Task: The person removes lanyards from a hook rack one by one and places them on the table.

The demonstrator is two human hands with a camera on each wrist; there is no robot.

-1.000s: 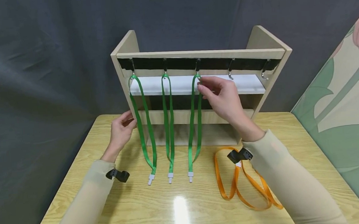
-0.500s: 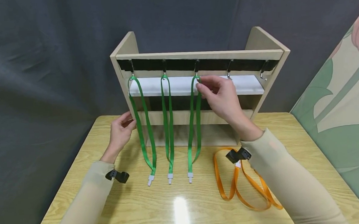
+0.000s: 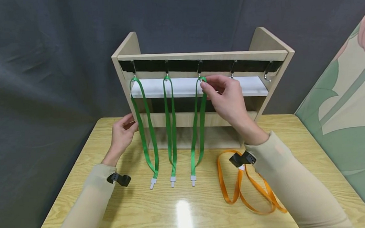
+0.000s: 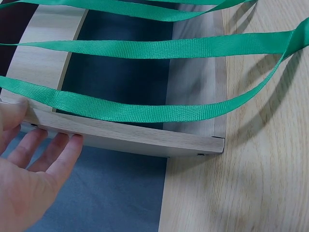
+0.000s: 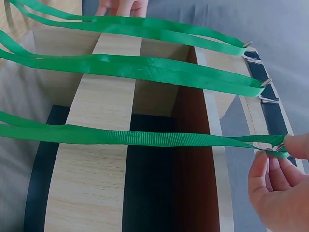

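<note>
Three green lanyards with pale plastic clips hang from hooks on a small wooden shelf unit (image 3: 195,54): the left lanyard (image 3: 152,132), the middle lanyard (image 3: 174,128) and the third lanyard (image 3: 193,137). My right hand (image 3: 226,94) pinches the third one near its top loop, just below its hook. The right wrist view shows thumb and fingertips at that loop, close to the metal hook. My left hand (image 3: 123,134) holds the shelf's left side panel (image 4: 135,137), thumb at the front edge and fingers against the outer face.
Two metal hooks on the right bear nothing; the nearer one is partly behind my right hand, the other hook (image 3: 267,75) stands at the far right. An orange lanyard (image 3: 223,180) lies loosely looped on the wooden table (image 3: 138,212), partly under my right forearm. Grey cloth (image 3: 196,20) hangs behind.
My right hand has shifted slightly right, drawing the upper loop of the third green lanyard with it. My left hand stays at the side panel. The view has shifted a little.
</note>
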